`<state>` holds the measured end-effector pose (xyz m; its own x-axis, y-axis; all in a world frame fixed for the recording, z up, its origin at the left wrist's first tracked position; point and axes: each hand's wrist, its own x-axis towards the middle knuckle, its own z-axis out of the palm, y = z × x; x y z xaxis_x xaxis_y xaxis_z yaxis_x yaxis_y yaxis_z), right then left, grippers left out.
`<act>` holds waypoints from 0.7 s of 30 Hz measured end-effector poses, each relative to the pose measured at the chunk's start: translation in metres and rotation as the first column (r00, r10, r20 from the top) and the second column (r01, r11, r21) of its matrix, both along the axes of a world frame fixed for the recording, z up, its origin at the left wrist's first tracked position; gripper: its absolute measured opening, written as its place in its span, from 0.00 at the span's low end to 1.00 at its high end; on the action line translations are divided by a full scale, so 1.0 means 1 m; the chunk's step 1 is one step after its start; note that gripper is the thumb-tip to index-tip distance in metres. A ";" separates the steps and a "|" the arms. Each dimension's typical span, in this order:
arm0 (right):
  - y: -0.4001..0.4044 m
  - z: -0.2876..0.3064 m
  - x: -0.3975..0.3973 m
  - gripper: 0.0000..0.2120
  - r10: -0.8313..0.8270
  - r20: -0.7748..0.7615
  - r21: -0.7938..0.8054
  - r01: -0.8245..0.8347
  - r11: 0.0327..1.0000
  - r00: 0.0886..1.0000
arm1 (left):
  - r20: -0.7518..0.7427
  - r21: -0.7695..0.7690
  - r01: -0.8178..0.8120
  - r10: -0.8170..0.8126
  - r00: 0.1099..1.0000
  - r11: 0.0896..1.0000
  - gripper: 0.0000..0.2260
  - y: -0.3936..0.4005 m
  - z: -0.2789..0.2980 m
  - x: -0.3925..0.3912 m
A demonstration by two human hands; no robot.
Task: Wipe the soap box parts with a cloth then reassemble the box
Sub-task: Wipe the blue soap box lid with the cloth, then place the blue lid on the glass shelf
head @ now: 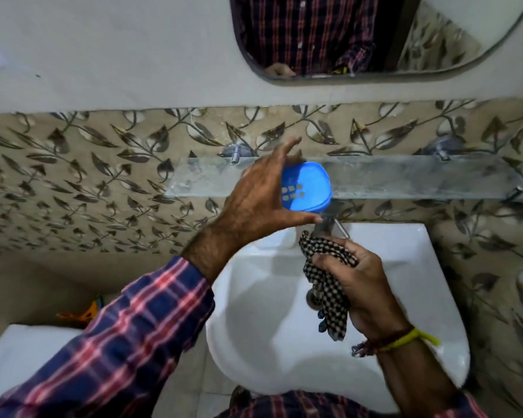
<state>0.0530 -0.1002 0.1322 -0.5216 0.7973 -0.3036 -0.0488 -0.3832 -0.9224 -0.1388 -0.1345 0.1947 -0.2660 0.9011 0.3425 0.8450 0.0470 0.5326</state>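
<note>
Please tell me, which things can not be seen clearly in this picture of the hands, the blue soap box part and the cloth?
- Blue soap box part, head view: its left side is covered by the left hand; other box parts are not visible.
- Checked cloth: partly hidden inside the right hand.
- Tap: mostly hidden behind the box part and the cloth.
- Sink: near rim cut by the bottom edge and the person's shirt.

Blue soap box part (pixel 307 188) (slotted base) above the basin; checked cloth (pixel 329 282) hanging bunched below.
</note>
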 end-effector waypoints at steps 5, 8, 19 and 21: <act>0.005 -0.009 0.007 0.10 -0.054 0.015 0.001 0.054 0.999 0.998 | 0.051 -0.055 0.096 -0.093 0.994 0.994 0.60 0.043 0.004 -0.016; 0.008 -0.011 0.013 0.10 -0.070 0.031 0.022 0.069 0.997 0.997 | 0.040 -0.081 0.145 -0.142 0.989 0.986 0.61 0.063 -0.002 -0.020; 0.017 -0.020 0.020 0.10 -0.130 0.044 0.054 0.128 0.990 0.990 | 0.061 0.139 0.009 -0.018 0.998 0.990 0.58 0.043 -0.008 -0.026; 0.017 -0.024 0.020 0.10 -0.151 0.050 0.050 0.148 0.988 0.987 | 0.055 0.350 -0.111 0.098 0.994 0.930 0.46 0.017 -0.024 -0.025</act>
<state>0.0735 -0.0832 0.1082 -0.3795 0.8787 -0.2894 -0.0522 -0.3327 -0.9416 -0.1634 -0.1179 0.1707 -0.3701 0.6906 0.6214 0.8255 -0.0624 0.5610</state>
